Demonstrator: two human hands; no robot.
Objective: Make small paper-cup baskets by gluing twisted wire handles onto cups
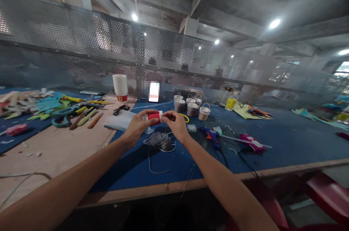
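Note:
Above the blue mat, my left hand [139,124] is wrapped round a small red and white paper cup [154,117], tipped on its side. The fingertips of my right hand [176,124] are pinched together at the cup's white end; what lies between them is too small to make out. Below both hands sits a bundle of grey yarn [156,139] with a dark ball, and a thin pale cord [160,172] trails from it across the mat. Several little cord-wrapped buckets with handles [192,109] stand beyond my right hand.
A stack of paper cups [120,85] and a lit phone [154,91] stand at the back. To the right lie a blue glue gun [212,136], a magenta glue gun [252,143] and a glass jar [227,96]. Scissors [64,114] and craft tools lie left.

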